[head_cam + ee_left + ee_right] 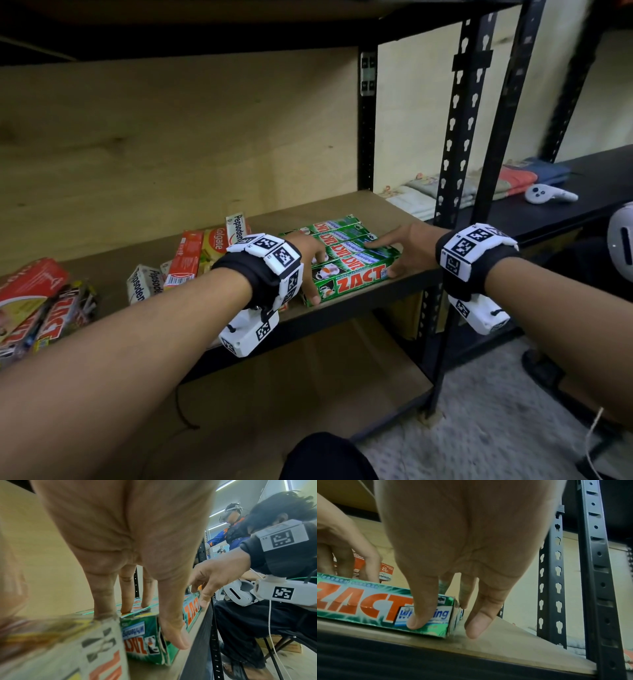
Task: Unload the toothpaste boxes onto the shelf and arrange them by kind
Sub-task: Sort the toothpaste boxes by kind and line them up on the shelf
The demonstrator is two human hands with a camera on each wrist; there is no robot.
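Several green Zact boxes (337, 240) lie side by side on the wooden shelf (342, 205), the front one (352, 277) along the shelf's edge. My left hand (317, 278) rests on their left ends, straight fingers on top and thumb (175, 635) against the front box's corner. My right hand (380, 258) is at the right ends: the index finger touches a box top and the thumb (418, 620) presses the front box's face (359, 605). Neither hand lifts a box.
Left of the row lie a red and yellow Colgate box (214, 248), a red box (186, 260) and white Pepsodent boxes (145, 282). More boxes are heaped at the far left (37, 308). A black upright (459, 171) bounds the shelf on the right; beyond lie folded cloths (428, 195) and a controller (548, 195).
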